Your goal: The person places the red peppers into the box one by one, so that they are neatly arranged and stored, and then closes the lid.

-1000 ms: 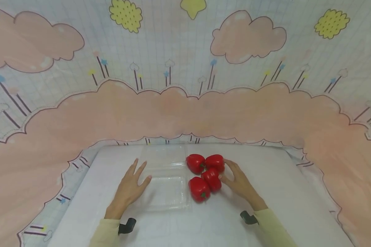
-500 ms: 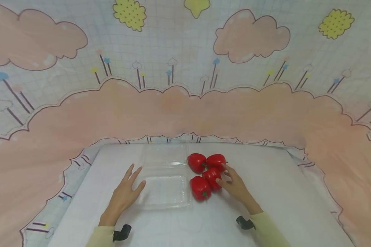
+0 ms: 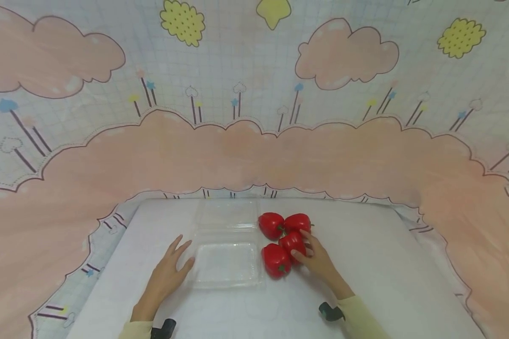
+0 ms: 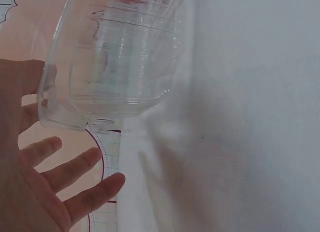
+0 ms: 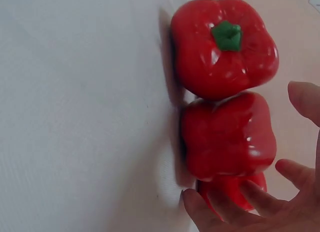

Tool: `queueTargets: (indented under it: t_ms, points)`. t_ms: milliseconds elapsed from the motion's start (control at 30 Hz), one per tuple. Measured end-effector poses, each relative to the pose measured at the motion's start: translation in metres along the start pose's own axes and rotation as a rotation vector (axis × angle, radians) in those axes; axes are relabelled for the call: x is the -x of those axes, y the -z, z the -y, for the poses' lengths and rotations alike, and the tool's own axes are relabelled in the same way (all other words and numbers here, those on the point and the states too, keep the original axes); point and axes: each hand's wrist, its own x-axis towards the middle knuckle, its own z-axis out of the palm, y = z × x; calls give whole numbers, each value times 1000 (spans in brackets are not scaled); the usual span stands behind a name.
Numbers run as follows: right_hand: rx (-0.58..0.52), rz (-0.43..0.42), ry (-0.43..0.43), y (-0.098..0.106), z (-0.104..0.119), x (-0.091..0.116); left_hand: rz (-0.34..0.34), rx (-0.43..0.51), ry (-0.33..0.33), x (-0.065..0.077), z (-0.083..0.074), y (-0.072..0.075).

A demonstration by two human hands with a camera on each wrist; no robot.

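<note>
Several glossy red bell peppers with green stems sit clustered right of the middle in the head view. My right hand point(image 3: 320, 263) is spread beside the middle pepper point(image 3: 291, 242), thumb and fingers around its right side without a firm grip. Against it lie the front pepper point(image 3: 275, 260), the back left pepper point(image 3: 271, 225) and the back right pepper point(image 3: 298, 222). In the right wrist view a gap shows between my thumb point(image 5: 305, 101) and the middle pepper point(image 5: 230, 137). My left hand point(image 3: 164, 275), fingers apart, hovers by the left edge of a clear plastic container point(image 3: 226, 285); contact is unclear.
The container's clear lid point(image 3: 226, 214) lies folded back behind its base. A white tabletop point(image 3: 407, 282) carries everything. Behind it hangs a printed cloth point(image 3: 246, 155) with clouds, which also falls along both sides.
My right hand has shifted left and toward me, from the back right pepper to the middle one. My left hand has drawn back slightly toward me. The peppers stay in place.
</note>
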Motion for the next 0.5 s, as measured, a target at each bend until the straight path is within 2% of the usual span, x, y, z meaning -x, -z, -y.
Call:
queueTargets:
  t_ms: [200,500]
  points:
    - [15,3,-14,-3,-2,0,14,59,-20,3,5,-5]
    - [20,4,-17,-5,-3,-3,28,137,-12,5,14,-9]
